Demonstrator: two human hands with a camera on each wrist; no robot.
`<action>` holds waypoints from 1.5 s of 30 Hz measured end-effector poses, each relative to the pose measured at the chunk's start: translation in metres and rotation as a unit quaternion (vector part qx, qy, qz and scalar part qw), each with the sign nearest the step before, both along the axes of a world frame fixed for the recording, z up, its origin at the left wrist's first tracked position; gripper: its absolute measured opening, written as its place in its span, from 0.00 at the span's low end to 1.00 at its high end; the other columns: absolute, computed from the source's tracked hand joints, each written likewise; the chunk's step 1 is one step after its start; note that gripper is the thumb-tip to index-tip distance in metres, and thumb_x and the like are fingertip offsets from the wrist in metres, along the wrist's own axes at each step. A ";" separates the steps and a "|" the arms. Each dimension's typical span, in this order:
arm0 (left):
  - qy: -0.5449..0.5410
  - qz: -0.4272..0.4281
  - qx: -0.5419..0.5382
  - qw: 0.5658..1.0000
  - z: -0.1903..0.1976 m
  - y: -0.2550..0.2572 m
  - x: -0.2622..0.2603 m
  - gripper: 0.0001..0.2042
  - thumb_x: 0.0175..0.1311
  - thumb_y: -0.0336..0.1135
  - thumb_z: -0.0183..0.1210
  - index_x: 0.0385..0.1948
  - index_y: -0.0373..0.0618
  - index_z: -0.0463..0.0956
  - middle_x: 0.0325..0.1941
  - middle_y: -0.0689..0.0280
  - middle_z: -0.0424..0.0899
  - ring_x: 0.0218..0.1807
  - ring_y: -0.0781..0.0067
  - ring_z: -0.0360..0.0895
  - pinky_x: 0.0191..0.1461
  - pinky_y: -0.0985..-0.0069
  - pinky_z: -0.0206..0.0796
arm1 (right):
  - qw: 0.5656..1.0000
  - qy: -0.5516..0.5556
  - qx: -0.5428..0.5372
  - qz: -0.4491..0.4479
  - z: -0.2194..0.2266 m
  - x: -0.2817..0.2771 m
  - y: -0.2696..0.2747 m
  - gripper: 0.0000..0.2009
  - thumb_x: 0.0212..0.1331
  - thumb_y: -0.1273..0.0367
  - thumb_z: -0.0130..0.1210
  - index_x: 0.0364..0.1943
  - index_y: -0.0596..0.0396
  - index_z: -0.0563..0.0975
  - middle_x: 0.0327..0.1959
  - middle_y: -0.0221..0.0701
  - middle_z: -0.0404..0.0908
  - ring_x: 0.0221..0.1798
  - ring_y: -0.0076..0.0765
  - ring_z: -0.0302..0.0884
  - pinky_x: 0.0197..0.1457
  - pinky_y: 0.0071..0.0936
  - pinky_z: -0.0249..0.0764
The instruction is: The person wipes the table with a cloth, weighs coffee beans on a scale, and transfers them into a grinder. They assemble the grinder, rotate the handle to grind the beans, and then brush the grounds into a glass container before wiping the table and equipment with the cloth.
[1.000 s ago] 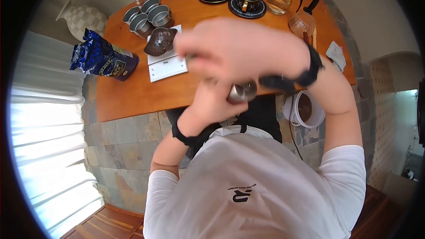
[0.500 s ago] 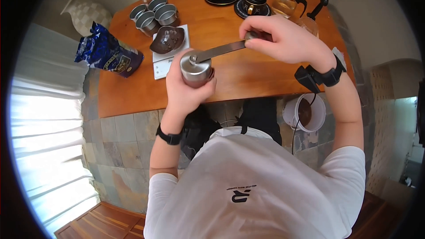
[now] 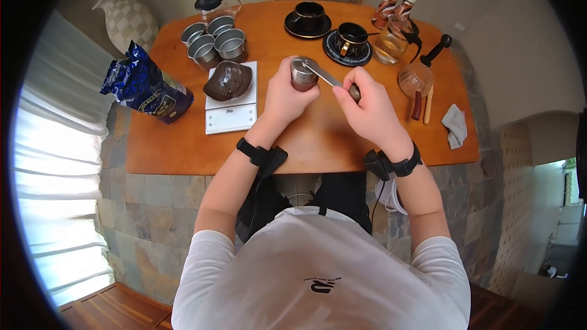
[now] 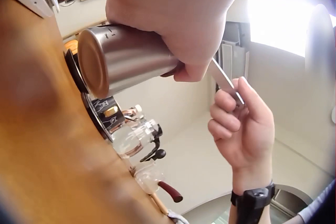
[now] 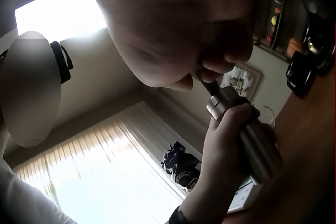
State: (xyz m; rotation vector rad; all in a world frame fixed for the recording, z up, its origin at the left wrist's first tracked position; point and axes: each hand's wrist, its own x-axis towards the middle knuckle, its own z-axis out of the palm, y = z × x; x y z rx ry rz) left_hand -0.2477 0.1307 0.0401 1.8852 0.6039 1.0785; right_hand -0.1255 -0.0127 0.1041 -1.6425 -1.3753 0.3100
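Note:
A steel hand grinder [image 3: 304,73] is gripped round its body by my left hand [image 3: 286,99], above the table's middle. From its top a flat metal crank [image 3: 324,75] reaches to the right, where my right hand [image 3: 370,105] holds the dark knob [image 3: 354,92] at its end. In the left wrist view the grinder's steel cylinder [image 4: 134,58] is tilted, its base off the wood. The right wrist view has the left hand [image 5: 223,150] wrapped round the cylinder [image 5: 260,153], just below the crank.
Left on the table [image 3: 293,146] are a blue bag [image 3: 150,88], metal cups [image 3: 230,44], and a dark bowl [image 3: 228,81] on a white scale [image 3: 231,120]. Behind are two black cups on saucers. Glass pots, two bottles and a grey cloth [image 3: 454,126] are at the right.
The grinder and both hands have moved up and to the right from half a second ago. The crank now slants down to the right, with the right hand lower and closer to the left.

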 end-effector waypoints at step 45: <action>-0.038 -0.129 -0.200 0.971 -0.021 0.029 0.002 0.28 0.50 0.35 0.72 0.53 0.39 0.69 0.42 0.63 0.82 0.41 0.75 0.81 0.46 0.74 0.74 | 0.889 -0.453 0.063 0.001 -0.001 0.013 0.027 0.18 0.48 0.77 0.57 0.46 0.50 0.82 0.28 0.32 0.69 0.33 0.39 0.73 0.32 0.35 0.71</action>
